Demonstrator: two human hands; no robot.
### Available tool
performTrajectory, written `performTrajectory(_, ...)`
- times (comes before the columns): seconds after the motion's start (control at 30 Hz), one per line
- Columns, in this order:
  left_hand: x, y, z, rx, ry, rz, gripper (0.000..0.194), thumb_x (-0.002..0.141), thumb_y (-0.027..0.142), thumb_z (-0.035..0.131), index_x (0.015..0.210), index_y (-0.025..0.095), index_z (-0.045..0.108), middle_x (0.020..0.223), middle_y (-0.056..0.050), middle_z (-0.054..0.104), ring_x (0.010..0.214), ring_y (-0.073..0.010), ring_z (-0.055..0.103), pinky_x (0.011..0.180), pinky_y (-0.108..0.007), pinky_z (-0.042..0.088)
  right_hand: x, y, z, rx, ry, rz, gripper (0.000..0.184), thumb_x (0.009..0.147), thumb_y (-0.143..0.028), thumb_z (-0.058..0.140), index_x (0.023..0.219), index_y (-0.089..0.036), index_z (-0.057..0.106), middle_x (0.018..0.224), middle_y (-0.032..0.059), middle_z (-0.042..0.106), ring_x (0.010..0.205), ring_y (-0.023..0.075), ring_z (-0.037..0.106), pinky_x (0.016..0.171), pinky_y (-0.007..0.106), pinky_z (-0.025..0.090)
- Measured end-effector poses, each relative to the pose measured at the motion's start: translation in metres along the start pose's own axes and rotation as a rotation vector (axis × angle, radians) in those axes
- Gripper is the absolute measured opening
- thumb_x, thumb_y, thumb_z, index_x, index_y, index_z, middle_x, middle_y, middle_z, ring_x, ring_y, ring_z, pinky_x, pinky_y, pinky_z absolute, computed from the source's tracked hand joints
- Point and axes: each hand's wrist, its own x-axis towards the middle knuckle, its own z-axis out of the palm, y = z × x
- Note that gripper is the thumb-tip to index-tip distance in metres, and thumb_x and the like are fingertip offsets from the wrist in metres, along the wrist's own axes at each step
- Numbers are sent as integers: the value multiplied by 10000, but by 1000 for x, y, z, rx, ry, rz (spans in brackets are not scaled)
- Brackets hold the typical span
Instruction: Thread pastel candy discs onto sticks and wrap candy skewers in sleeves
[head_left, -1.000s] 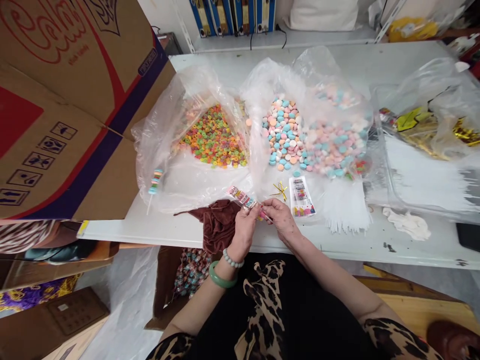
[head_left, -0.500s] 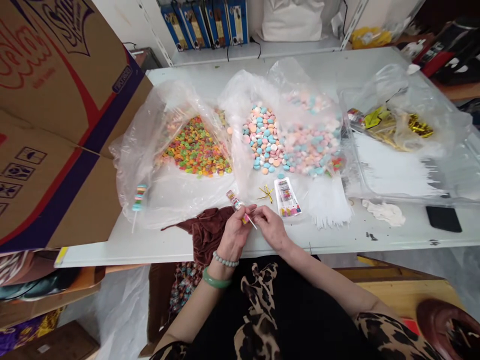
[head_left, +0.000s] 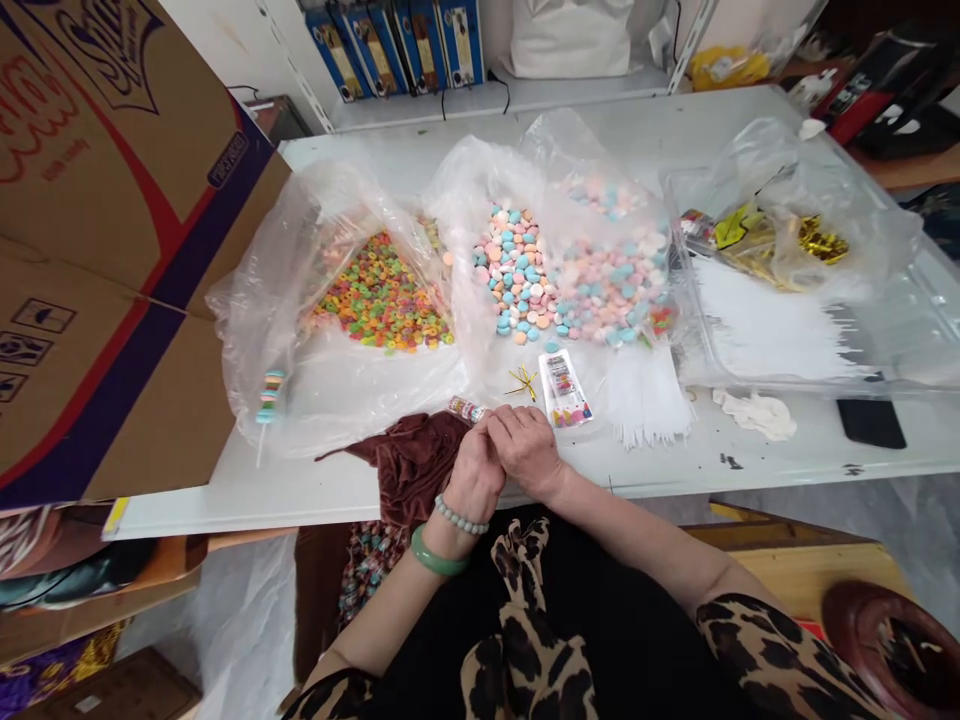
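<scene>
A candy lollipop in a printed clear wrapper [head_left: 466, 408] sticks out past my left hand [head_left: 478, 468], whose fingers are closed around its lower end. My right hand [head_left: 525, 450] presses against the left one, fingers curled; what they pinch is hidden, and the lollipop's stick is out of sight too. Just beyond lie gold twist ties [head_left: 523, 381] and a flat printed wrapper [head_left: 564, 388]. A brown cloth [head_left: 416, 465] rests left of my hands. On a plastic bag farther left is an unwrapped candy lollipop [head_left: 270, 397] on a white stick.
Plastic bags hold ring candies [head_left: 382, 290] and pastel tablet candies [head_left: 525, 270]. White sticks [head_left: 649, 395] lie to the right, beside a clear tray [head_left: 709, 350] with more sticks and gold ties. A dark phone-like slab [head_left: 871, 423] lies far right. A large carton [head_left: 165, 400] stands left.
My right hand has closed in over the left one, covering the lollipop's stick. The lollipop has tipped leftward and lies flatter. The view has shifted slightly.
</scene>
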Motion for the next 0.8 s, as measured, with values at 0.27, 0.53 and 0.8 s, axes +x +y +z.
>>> performTrajectory(0.27,-20,15,-13,264,-334,-34,251,681,296,792,881,165,717,1041,-93,676,946,-197,605,860,-307,457,2,29,-5,899,-402,623,355,896,-379,481,596,-199,543,424,-64,437,362,101,332,424,249,375)
performTrajectory(0.53,-21,19,-26,647,-360,167,337,785,452,665,675,136,625,734,-46,634,729,-162,572,748,-290,430,5,19,-17,1050,-173,660,262,689,-338,679,928,-242,628,725,-31,636,655,157,576,598,266,435)
performTrajectory(0.8,-24,-5,-30,932,6,465,286,818,441,593,709,178,615,585,-2,538,541,-124,472,555,-253,367,26,17,14,1108,233,859,294,557,-323,732,770,-190,578,667,-33,585,563,113,499,510,230,356)
